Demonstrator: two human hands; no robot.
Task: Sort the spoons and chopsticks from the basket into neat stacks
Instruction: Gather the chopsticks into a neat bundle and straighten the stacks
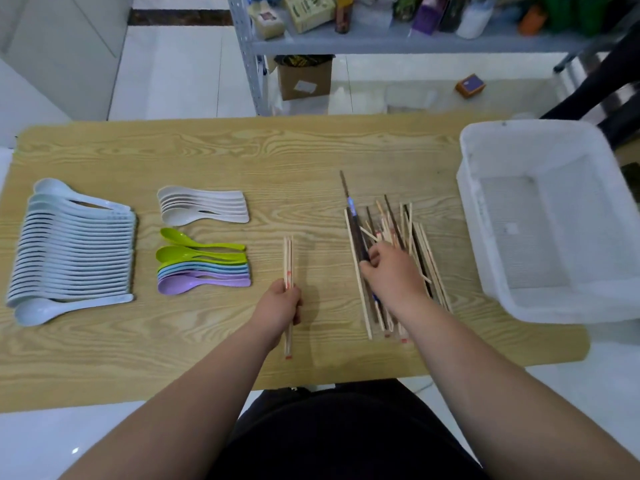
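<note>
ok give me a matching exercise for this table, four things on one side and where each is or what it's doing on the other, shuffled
1 white basket
2 pale blue spoons
3 left hand
4 right hand

A grips a few light chopsticks
B far left of the table
C on the mixed chopstick pile
D right end of the table

Pairs: 1-D, 2-B, 3-A, 4-C

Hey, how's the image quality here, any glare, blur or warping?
Head view: the wide-angle lens bows the table edges; the white basket is overexposed; the shelf at top looks soft; the left hand, holding chopsticks, casts a faint shadow to its right.
</note>
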